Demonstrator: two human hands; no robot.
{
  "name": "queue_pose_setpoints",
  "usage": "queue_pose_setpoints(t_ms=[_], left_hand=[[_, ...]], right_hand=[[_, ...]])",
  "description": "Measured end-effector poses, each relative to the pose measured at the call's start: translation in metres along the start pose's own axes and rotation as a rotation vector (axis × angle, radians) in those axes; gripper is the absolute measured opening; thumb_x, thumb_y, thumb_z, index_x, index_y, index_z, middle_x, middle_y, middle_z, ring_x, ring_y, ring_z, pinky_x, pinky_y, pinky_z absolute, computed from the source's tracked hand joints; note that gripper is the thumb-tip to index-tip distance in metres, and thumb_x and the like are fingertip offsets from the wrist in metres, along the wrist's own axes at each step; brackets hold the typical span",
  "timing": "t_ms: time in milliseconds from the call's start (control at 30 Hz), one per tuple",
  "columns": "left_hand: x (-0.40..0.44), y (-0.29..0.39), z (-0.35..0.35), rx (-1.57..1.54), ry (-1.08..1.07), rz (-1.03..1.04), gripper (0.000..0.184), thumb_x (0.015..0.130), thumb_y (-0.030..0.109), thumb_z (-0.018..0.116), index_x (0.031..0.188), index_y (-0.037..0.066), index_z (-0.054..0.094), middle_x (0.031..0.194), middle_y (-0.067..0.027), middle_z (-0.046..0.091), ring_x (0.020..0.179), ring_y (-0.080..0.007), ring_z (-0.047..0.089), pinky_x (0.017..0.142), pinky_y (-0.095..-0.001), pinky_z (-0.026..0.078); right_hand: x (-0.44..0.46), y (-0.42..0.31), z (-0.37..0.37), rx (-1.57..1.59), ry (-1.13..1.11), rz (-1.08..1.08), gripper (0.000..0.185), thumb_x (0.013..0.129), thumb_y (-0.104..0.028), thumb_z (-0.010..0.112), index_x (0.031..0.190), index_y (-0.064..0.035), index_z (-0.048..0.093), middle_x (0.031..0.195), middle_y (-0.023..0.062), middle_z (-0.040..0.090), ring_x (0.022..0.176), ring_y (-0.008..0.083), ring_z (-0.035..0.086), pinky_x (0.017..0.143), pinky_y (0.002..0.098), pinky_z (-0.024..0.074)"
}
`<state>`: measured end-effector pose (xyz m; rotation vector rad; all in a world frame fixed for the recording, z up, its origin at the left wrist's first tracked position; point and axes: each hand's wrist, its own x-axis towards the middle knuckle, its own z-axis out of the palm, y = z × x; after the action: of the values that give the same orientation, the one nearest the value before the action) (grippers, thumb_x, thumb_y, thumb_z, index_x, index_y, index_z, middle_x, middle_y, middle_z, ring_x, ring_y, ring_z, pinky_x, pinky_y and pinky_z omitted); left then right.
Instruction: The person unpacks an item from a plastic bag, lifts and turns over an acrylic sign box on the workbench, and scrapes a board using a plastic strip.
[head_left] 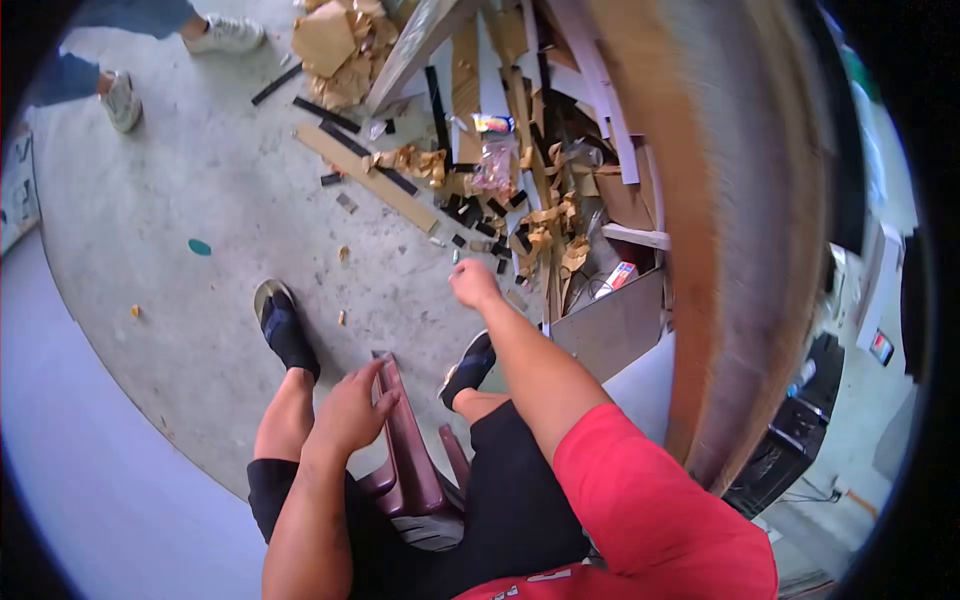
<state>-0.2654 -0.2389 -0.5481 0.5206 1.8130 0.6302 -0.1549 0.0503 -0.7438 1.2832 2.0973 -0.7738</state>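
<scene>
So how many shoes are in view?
4: one pale shoe and another pale shoe at the top left, on someone else; the wearer's left shoe and right shoe, lower down.

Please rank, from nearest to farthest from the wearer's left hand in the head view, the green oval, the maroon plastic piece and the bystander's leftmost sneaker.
From the left hand:
1. Maroon plastic piece, right beside it.
2. Green oval, on the floor, upper left.
3. Leftmost sneaker, near the top left.

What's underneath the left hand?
Under the left hand you can see the edge of a maroon piece and some grey floor. Whatever the palm covers is hidden.
</scene>
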Motion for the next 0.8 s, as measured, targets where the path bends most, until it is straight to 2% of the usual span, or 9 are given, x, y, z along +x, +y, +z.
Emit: queue_pose_setpoints(t_ms=[200,233,333,367,433,533,633,667,800], left_hand=[[-0.028,-0.049,0.027,-0.111,-0.171,-0.204,0.056,0.093,0.033,0.068,0.14,0.006,0.054,0.127,-0.0276,0.063,0.119,-0.0441,0.06,0.101,-0.0475,0.049],[-0.033,-0.054,0.028,-0.132,-0.199,-0.239,0.057,0.093,0.033,0.068,0.141,0.006,0.053,0.128,-0.028,0.063,0.121,-0.0437,0.06,0.102,-0.0467,0.049],[-0.04,-0.082,0.025,-0.118,-0.239,-0.345,0.056,0.093,0.034,0.067,0.14,0.006,0.054,0.126,-0.0271,0.064,0.117,-0.0441,0.062,0.099,-0.0471,0.05],[-0.042,-0.092,0.021,-0.106,-0.248,-0.372,0.055,0.093,0.034,0.067,0.139,0.006,0.055,0.125,-0.0268,0.065,0.116,-0.0438,0.062,0.099,-0.0472,0.051],[-0.043,-0.104,0.011,-0.047,-0.212,-0.404,0.053,0.092,0.031,0.068,0.137,0.004,0.056,0.122,-0.0258,0.066,0.113,-0.0421,0.064,0.096,-0.0468,0.052],[-0.041,-0.117,0.001,-0.064,-0.124,-0.423,0.051,0.092,0.026,0.07,0.135,0.003,0.057,0.12,-0.0242,0.067,0.113,-0.0391,0.065,0.095,-0.0452,0.052],[-0.039,-0.12,-0.008,-0.12,-0.117,-0.452,0.05,0.092,0.031,0.068,0.134,0.005,0.058,0.121,-0.0243,0.066,0.113,-0.043,0.062,0.097,-0.0484,0.051],[-0.039,-0.121,-0.01,-0.084,-0.115,-0.429,0.05,0.092,0.024,0.07,0.135,0.002,0.057,0.119,-0.0231,0.068,0.113,-0.0378,0.065,0.096,-0.0436,0.052],[-0.036,-0.12,-0.02,-0.093,-0.109,-0.441,0.05,0.092,0.026,0.07,0.134,0.003,0.058,0.118,-0.023,0.067,0.112,-0.0387,0.064,0.095,-0.0448,0.052]], right_hand=[[0.121,0.033,0.018,0.196,0.354,-0.129,0.013,0.085,-0.02,0.072,0.087,-0.0068,0.072,0.085,0.0144,0.073,0.082,0.0296,0.071,0.077,0.039,0.0551],[0.124,0.012,-0.002,0.175,0.356,-0.192,0.017,0.086,-0.021,0.072,0.09,-0.0046,0.07,0.09,0.0182,0.072,0.087,0.0357,0.07,0.08,0.0441,0.0551],[0.198,0.001,-0.005,0.139,0.499,-0.269,0.017,0.087,-0.019,0.069,0.089,-0.0027,0.071,0.087,0.0187,0.073,0.083,0.0349,0.07,0.078,0.0434,0.055],[0.218,-0.008,-0.01,0.254,0.417,-0.218,0.019,0.089,-0.021,0.068,0.091,-0.0031,0.071,0.089,0.0193,0.073,0.086,0.0348,0.07,0.08,0.0443,0.0546],[0.262,-0.02,-0.016,0.182,0.427,-0.225,0.025,0.091,-0.028,0.067,0.097,-0.0047,0.073,0.101,0.0178,0.074,0.098,0.0352,0.07,0.088,0.0437,0.0535],[0.28,-0.056,-0.024,0.145,0.434,-0.163,0.028,0.091,-0.026,0.066,0.106,-0.0047,0.074,0.11,0.0192,0.073,0.106,0.0353,0.069,0.093,0.0434,0.0525],[0.304,-0.071,-0.031,0.014,0.351,-0.141,0.032,0.089,-0.027,0.066,0.11,-0.0044,0.073,0.114,0.0212,0.071,0.108,0.0394,0.067,0.096,0.0447,0.0515],[0.317,-0.069,-0.029,-0.049,0.371,-0.106,0.032,0.089,-0.029,0.067,0.108,-0.004,0.073,0.11,0.0202,0.073,0.105,0.0376,0.069,0.094,0.0438,0.0522],[0.338,-0.069,-0.014,-0.053,0.458,0.015,0.037,0.08,-0.037,0.079,0.098,-0.0052,0.073,0.105,0.0184,0.073,0.102,0.0354,0.07,0.093,0.0437,0.0528]])
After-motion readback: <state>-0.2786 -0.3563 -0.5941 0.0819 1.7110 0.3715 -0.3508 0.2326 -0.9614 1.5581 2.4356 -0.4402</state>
